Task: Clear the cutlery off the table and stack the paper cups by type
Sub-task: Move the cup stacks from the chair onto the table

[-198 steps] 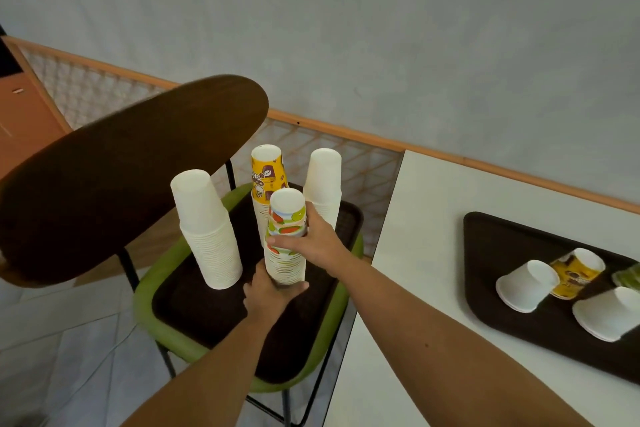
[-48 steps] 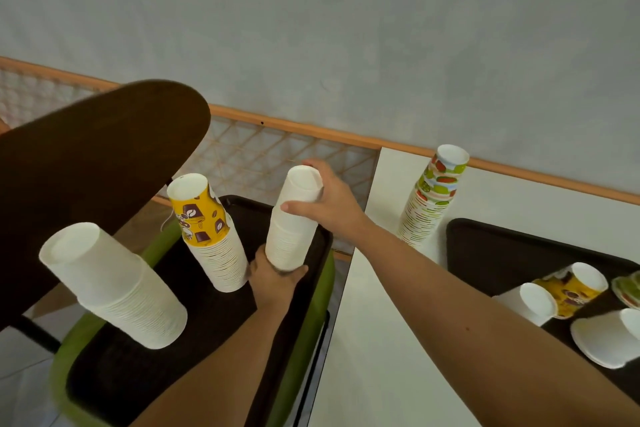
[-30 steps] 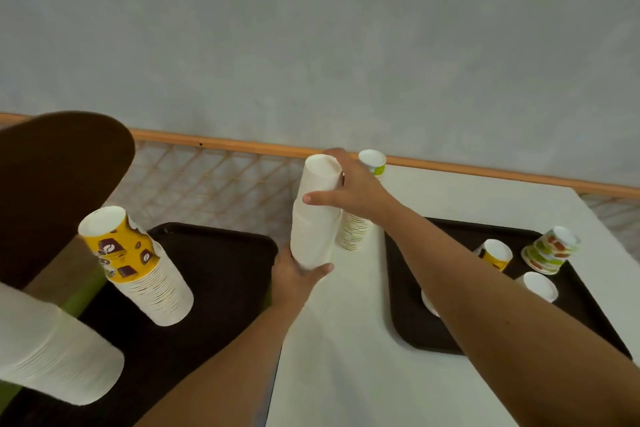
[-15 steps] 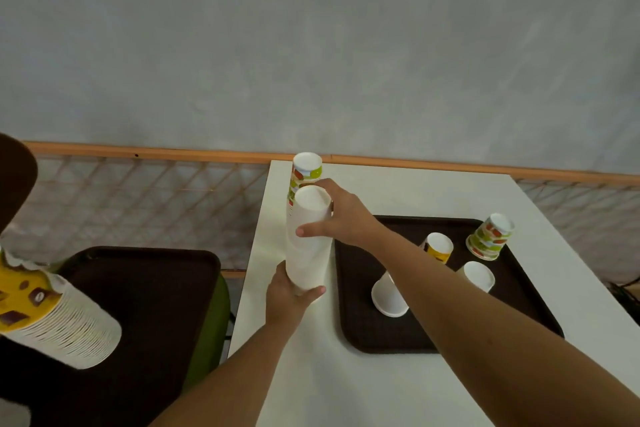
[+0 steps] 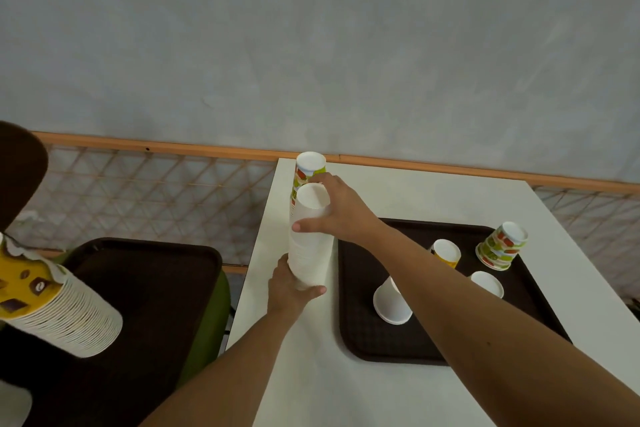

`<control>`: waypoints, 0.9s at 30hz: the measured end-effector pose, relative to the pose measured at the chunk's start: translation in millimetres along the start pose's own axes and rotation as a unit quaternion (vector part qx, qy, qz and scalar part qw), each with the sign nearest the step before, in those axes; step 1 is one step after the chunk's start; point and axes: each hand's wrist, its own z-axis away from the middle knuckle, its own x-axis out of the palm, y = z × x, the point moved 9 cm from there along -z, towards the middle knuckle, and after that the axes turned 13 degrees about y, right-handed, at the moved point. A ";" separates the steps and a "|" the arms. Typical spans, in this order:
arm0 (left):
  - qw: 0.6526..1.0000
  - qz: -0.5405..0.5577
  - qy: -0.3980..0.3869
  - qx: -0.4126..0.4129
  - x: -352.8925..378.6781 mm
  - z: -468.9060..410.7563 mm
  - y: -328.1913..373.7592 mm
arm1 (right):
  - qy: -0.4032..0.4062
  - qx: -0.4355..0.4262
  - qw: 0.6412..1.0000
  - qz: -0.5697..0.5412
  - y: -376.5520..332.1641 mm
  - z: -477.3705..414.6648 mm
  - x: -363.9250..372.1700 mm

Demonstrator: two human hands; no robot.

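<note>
Head view: the white cup stack (image 5: 308, 253), judged light yet crushable, is held with fingers (image 5: 304, 227) curled round its base by the left hand (image 5: 287, 293) and its top by the right hand (image 5: 341, 213).

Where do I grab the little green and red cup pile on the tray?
The green and red cup pile stands mouth down on the tray, narrow end up. Probably grip low on its wall, across the layered rims, from above; a high grip might lift only the outer cup.
</note>
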 end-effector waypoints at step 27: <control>0.949 -0.039 0.311 -0.037 -255.6 44.2 -79.5 | -0.042 -0.207 0.964 -0.163 -225.7 23.8 129.4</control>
